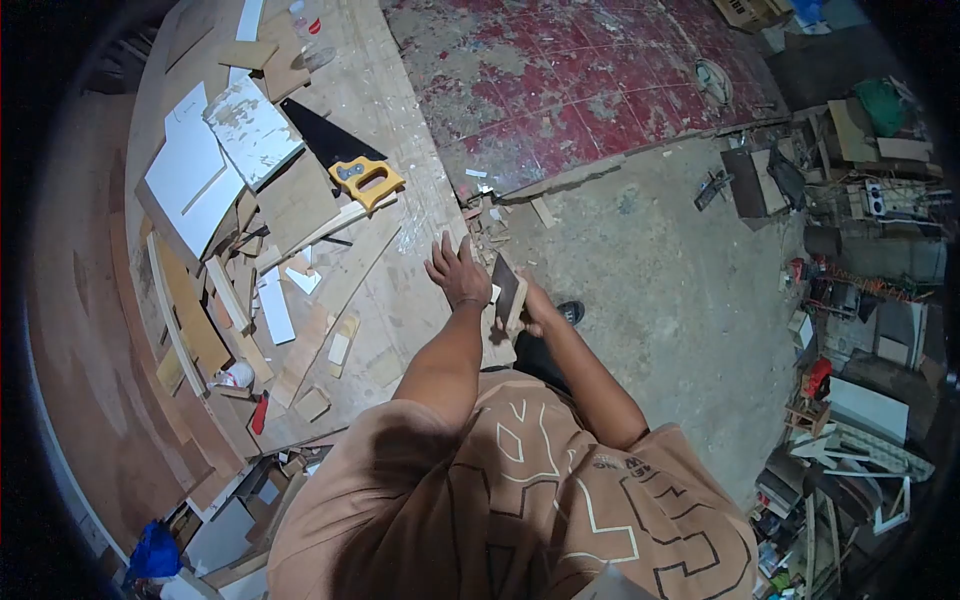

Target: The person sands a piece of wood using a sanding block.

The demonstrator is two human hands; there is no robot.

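Dark flat piece (507,285), pale wooden edge, tilted

Brown shirt (510,500) with large outlined letters (595,528) in white and black, broken by folds, no whole word legible, small dark print (620,463) among them, unreadable, cardboard box (750,14) far ahead and right of the shirt, its printed marks unreadable.

This is a workshop for wood. A saw (335,140) with a yellow handle lies on a big wooden table (425,200), near lots of wood bits (230,292). Messy piles (870,405) line the floor (670,300).
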